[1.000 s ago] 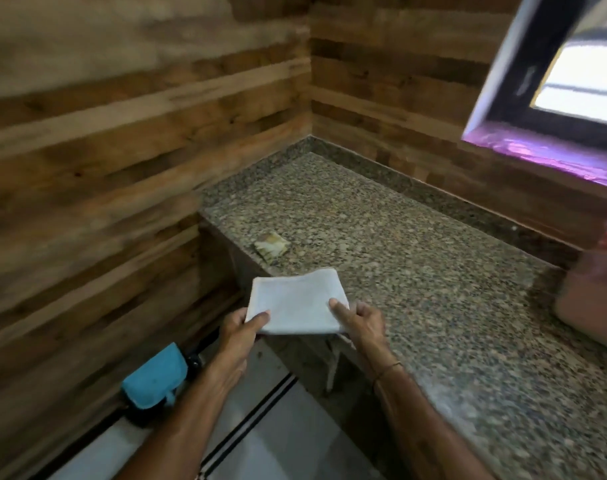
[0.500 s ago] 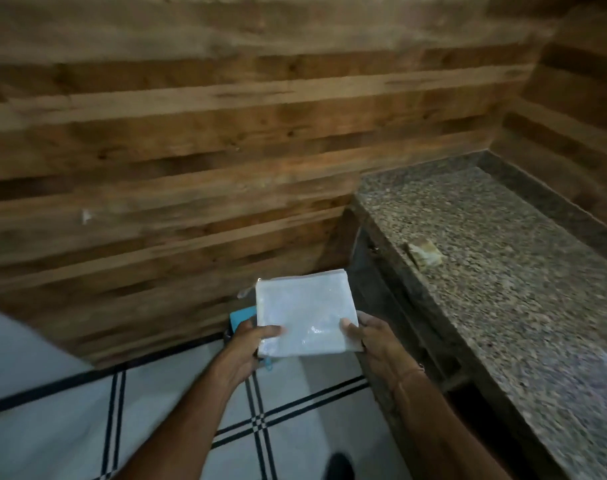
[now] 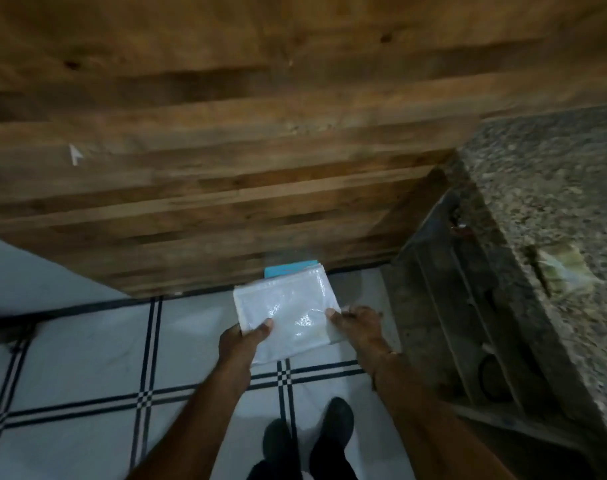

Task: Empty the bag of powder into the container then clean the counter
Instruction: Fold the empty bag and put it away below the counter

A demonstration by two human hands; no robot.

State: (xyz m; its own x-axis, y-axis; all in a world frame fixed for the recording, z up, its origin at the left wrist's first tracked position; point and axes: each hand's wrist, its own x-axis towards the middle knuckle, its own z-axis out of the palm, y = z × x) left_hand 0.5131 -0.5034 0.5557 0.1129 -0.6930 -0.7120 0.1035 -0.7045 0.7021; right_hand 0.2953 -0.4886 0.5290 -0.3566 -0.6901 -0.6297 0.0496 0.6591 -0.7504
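Both hands are on it: a flat, glossy white rectangular plastic bag [image 3: 288, 313], its film creased and catching light. The left hand [image 3: 241, 341] pinches the near-left corner, thumb on top, and the right hand [image 3: 359, 327] pinches the right edge the same way (fingers underneath are hidden). The bag hangs over the white floor tiles with black stripes [image 3: 87, 358], short of the brown wooden plank wall [image 3: 225, 150] and well left of the speckled granite counter [image 3: 554, 202]. Broad face up, long axis hand to hand, right end tilted toward the wall.

head-worn view, steeply downward, close above hands [image 3: 295, 334]
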